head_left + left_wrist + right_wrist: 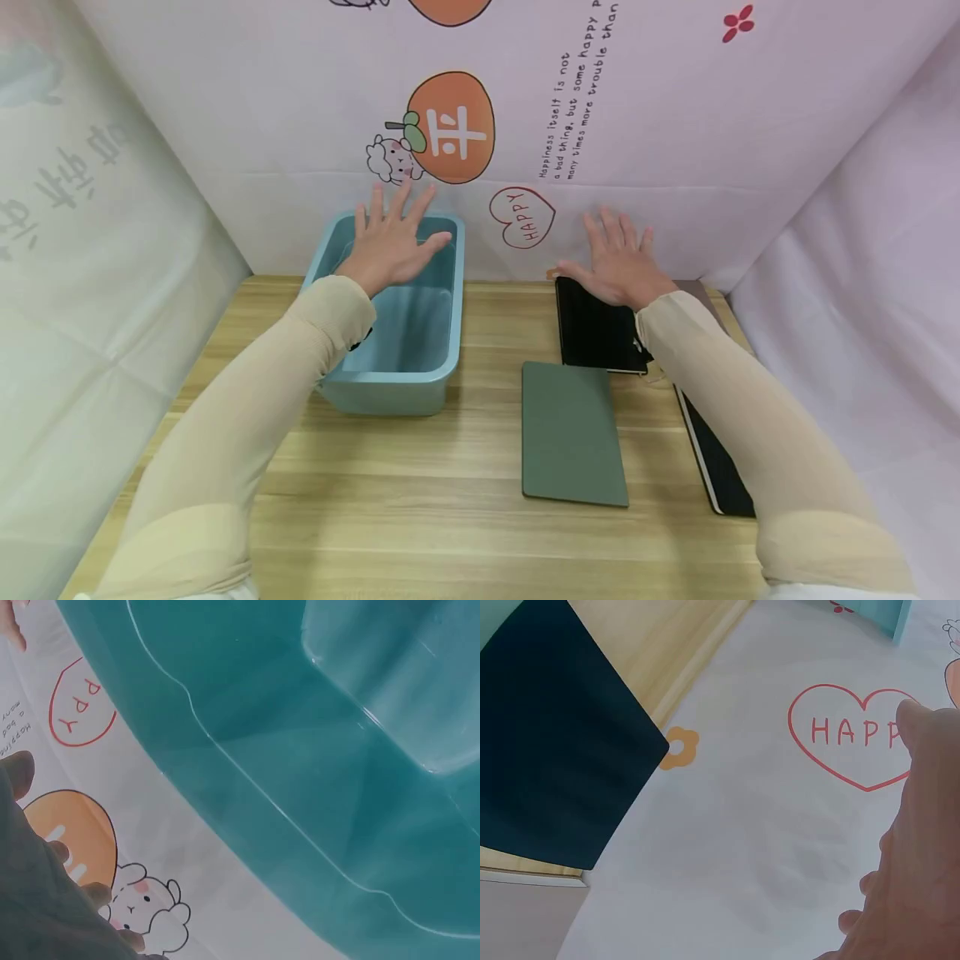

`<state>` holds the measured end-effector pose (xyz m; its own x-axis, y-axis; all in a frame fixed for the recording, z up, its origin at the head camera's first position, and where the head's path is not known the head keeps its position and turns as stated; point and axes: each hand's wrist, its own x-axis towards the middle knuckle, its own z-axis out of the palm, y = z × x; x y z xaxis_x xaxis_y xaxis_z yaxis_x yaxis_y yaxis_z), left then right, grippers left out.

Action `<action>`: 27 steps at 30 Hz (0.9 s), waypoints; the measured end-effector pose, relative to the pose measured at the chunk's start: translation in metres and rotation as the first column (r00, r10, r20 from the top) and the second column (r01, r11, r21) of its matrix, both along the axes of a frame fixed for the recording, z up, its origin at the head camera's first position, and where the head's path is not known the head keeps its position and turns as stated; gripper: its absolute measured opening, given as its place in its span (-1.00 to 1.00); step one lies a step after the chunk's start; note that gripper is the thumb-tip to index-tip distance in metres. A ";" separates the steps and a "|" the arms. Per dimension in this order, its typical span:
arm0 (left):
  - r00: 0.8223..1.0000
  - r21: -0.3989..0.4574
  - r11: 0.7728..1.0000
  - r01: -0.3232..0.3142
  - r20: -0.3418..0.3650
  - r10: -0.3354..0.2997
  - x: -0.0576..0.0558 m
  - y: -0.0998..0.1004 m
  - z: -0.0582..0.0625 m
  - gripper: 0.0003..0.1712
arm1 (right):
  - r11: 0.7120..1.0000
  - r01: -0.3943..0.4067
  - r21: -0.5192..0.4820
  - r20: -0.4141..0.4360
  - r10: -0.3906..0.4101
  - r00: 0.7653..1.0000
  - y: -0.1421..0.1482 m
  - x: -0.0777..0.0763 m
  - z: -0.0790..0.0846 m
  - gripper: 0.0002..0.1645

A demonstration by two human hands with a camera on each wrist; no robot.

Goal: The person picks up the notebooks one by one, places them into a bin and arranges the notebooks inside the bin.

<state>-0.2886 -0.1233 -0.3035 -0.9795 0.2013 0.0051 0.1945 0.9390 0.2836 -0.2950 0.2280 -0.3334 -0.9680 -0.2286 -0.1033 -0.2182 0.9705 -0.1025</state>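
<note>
My left hand (390, 247) hovers over the far end of an empty blue plastic bin (390, 377), its fingers spread and straight. In the left wrist view the bin's inner wall (247, 750) fills most of the picture, with the hand (45, 885) at the lower left. On the other side, my right hand (618, 265) is held out with fingers extended, above the far edge of a black notebook (596, 329). The right wrist view has that notebook (562, 742) at left, apart from the hand (919, 847). Neither hand holds anything.
A green notebook (572, 433) lies on the wooden table (420, 508), nearer me than the black one. Partly under my right forearm is another black, pale-edged item (716, 458). A grey-brown item (699, 293) lies behind my right wrist. White printed cloth (300, 125) encloses the table.
</note>
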 end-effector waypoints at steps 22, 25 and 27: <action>0.999 0.059 0.997 -0.048 0.019 0.047 0.011 -0.038 0.021 -0.09 | 0.998 -0.016 -0.058 0.007 0.017 1.000 0.027 0.021 -0.027 0.19; 0.998 0.059 0.997 -0.051 0.025 0.049 0.013 -0.042 0.021 -0.08 | 0.999 -0.013 -0.049 0.034 0.015 0.999 0.028 0.028 -0.028 0.20; 0.998 0.058 0.997 -0.055 0.022 0.054 0.014 -0.047 0.021 -0.08 | 0.999 -0.016 -0.037 0.043 0.018 0.999 0.028 0.032 -0.028 0.21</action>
